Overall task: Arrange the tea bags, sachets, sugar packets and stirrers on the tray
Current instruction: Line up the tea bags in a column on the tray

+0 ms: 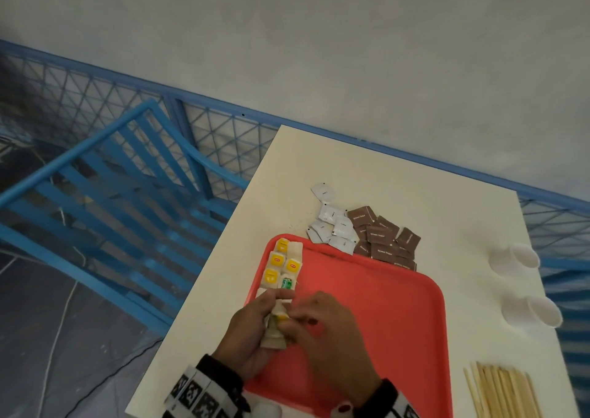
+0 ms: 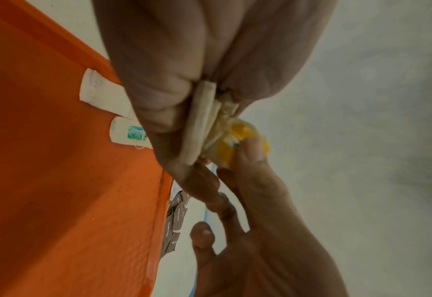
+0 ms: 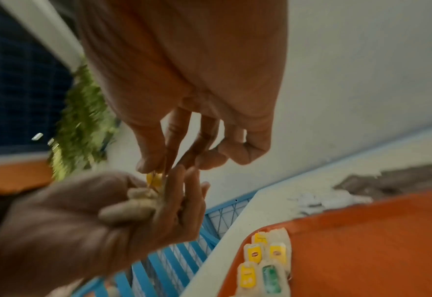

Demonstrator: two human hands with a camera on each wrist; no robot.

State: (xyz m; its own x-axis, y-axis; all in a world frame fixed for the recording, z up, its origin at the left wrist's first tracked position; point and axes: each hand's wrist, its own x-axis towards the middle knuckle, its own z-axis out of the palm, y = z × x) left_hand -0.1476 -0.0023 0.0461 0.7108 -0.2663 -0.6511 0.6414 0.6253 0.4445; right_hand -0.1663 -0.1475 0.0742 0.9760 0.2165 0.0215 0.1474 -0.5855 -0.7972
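A red tray (image 1: pixel 383 290) lies on the white table. Several tea bags (image 1: pixel 282 266) with yellow tags and one green tag sit in two columns at its left end, seen again as tea bags (image 3: pixel 263 261) in the right wrist view. My left hand (image 1: pixel 252 325) grips a small bundle of tea bags (image 2: pixel 202 124) above the tray's left part. My right hand (image 1: pixel 319 322) pinches the yellow tag (image 2: pixel 231 140) of the top bag in that bundle, the same yellow tag (image 3: pixel 155 179) seen from the right wrist.
White sachets (image 1: pixel 332 223) and brown sugar packets (image 1: pixel 386 239) lie heaped beyond the tray's far edge. Wooden stirrers (image 1: pixel 504 392) lie at the table's near right. Two white paper cups (image 1: pixel 517 258) lie on their sides at right. Blue fencing runs behind and left.
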